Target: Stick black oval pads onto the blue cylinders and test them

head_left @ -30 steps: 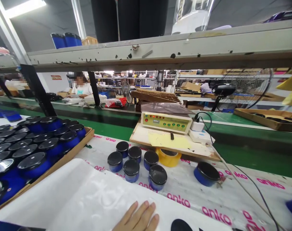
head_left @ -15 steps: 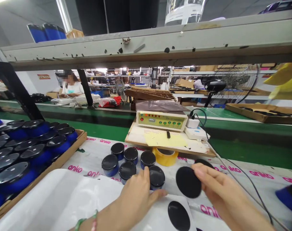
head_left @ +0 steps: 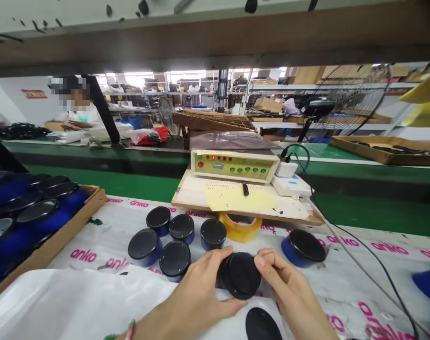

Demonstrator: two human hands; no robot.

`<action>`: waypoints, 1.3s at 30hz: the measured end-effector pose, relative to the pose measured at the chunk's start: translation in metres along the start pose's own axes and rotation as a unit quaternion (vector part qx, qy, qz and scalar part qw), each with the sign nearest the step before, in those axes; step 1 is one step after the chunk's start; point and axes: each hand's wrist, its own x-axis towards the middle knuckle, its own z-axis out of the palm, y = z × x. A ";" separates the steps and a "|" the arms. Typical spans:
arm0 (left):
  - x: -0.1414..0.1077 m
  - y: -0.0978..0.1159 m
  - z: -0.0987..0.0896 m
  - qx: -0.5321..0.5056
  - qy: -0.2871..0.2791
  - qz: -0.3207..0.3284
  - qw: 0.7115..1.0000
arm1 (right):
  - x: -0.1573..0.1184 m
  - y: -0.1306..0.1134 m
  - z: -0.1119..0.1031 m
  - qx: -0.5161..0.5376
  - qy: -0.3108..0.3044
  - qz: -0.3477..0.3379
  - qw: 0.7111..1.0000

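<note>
Black disc: located at near centre, overlapping the top of a round container, offset to the right. Pinched at right edge between thumb and fingers of right hand. On left side of container, clasp by left hand. To far left, five similar containers; beyond disc, yellow tape roll; beneath hands, white sheet.

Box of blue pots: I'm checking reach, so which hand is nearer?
Left. The left hand is right of the box, beyond loose pots; the right hand is farther right, at the black disc.
</note>
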 end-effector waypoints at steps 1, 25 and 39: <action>0.000 0.000 0.000 -0.001 0.002 0.006 1.000 | 0.000 0.001 0.000 -0.011 -0.005 -0.005 1.000; -0.002 0.000 0.000 0.005 -0.013 -0.017 1.000 | -0.004 0.006 0.008 -0.151 0.045 -0.125 0.980; -0.005 -0.003 0.001 0.032 -0.007 0.021 0.999 | -0.008 0.002 0.012 -0.263 0.072 -0.217 0.937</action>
